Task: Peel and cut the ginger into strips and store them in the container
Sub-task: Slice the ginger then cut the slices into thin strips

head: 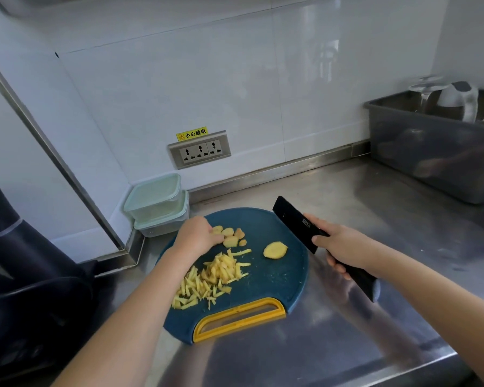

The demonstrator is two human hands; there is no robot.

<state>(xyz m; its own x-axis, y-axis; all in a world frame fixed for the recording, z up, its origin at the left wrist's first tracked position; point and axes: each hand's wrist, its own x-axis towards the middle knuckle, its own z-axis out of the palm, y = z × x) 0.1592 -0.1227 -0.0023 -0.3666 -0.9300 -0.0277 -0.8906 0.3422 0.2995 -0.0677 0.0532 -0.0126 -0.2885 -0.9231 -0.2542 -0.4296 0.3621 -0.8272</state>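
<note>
A round blue cutting board point(274, 277) with a yellow handle lies on the steel counter. A heap of yellow ginger strips point(210, 277) covers its left part. At the board's far side lie several ginger slices point(232, 235), and my left hand point(197, 233) rests on them with curled fingertips. One larger peeled ginger piece point(275, 250) lies alone to the right. My right hand point(344, 247) grips a black cleaver point(298, 222), its blade raised above the board's right edge. Two stacked pale green lidded containers point(157, 203) stand behind the board.
A grey plastic bin point(430, 157) holding a glass and a white kettle stands at the back right. A dark appliance point(25, 263) fills the left side. A wall socket strip point(199, 152) sits above the containers. The counter's front edge runs near the bottom right.
</note>
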